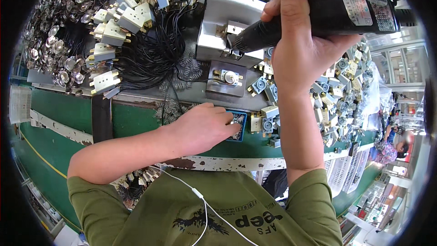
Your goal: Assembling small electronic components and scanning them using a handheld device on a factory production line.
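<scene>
My right hand (296, 50) is wrapped round a black corded electric screwdriver (339, 7), held sideways. Its ribbed nose (252, 36) points left, at the front of a white metal machine (230, 7). My left hand (205, 127) reaches into a small blue tray (242, 127) of tiny metal parts at the bench edge. Its fingers are curled together, and whatever lies between the fingertips is too small to make out. Between the hands, a metal block (225, 92) bears a round silver thermostat-like part (230, 78) with brass terminals and a black wire.
Grey-white plug-like housings (129, 20) with black cables (154, 54) lie at the left. Behind them is a heap of round metal discs (59, 48). More grey switch-like parts (337, 91) are piled at the right. A person (387, 148) is farther off at the right.
</scene>
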Tool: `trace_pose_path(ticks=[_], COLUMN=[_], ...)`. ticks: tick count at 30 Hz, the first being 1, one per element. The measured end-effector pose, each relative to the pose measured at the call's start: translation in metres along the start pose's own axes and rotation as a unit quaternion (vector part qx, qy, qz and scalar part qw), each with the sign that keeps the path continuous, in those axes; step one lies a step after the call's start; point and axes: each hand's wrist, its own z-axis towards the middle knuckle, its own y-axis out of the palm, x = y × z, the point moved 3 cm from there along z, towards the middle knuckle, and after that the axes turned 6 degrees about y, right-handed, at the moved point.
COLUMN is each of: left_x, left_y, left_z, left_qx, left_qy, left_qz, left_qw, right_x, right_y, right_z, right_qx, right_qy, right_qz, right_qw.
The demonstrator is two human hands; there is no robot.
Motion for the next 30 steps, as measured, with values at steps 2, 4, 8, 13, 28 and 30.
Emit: trace_pose_path(ticks=[2, 4, 8, 13, 28, 30], left_x=[-0.001, -0.002, 0.0, -0.006, -0.055, -0.054], left_y=[0.001, 0.003, -0.007, -0.037, -0.038, -0.039], left_z=[-0.006, -0.005, -0.005, -0.003, 0.004, 0.002], left_qx=[-0.021, -0.008, -0.014, 0.06, 0.185, 0.193], left_qy=[-0.013, -0.002, -0.004, 0.001, -0.099, -0.092], left_qz=[0.006, 0.0, 0.012, 0.053, 0.163, 0.151], left_qw=[1.0, 1.0, 1.0, 0.997, 0.964, 0.965], right_x=[-0.02, -0.025, -0.025, 0.0, -0.037, -0.031], right_y=[0.038, 0.046, 0.05, 0.02, 0.018, 0.019], right_z=[0.001, -0.002, -0.012, 0.005, -0.014, -0.019], right_qx=[0.073, 0.187, 0.146, 0.058, 0.022, 0.036], right_qy=[0.171, 0.297, 0.232, 0.048, 0.065, 0.057], right_qz=[-0.247, -0.451, -0.475, -0.148, -0.204, -0.232], right_qw=[0.951, 0.821, 0.836, 0.986, 0.977, 0.97])
